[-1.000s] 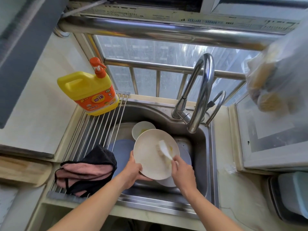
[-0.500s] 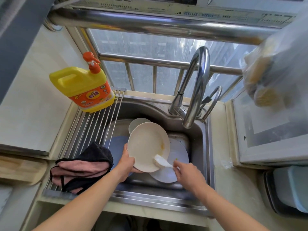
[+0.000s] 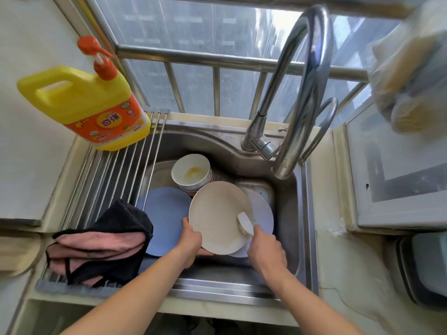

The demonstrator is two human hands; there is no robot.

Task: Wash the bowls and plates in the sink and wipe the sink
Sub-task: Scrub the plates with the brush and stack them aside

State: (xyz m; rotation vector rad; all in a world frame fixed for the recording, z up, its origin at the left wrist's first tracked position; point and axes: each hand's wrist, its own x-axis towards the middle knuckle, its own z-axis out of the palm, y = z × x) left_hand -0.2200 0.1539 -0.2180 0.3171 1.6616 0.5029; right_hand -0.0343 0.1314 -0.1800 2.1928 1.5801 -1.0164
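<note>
Steel sink (image 3: 287, 189) w/ faucet (image 3: 307, 76): left hand (image 3: 191, 235) grips cream plate (image 3: 217, 216) under spout, right hand (image 3: 264, 250) fingers curled round white brush (image 3: 244, 223) on it.

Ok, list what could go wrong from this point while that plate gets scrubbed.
1. The left hand grips the cream plate by one edge only, tilted above the other dishes; if it is slippery it could drop onto the white plate and chip.
2. The brush in the right hand works near the rim, so splashes may go over the sink edge.
3. The bowl shows yellow residue, easily missed.
</note>
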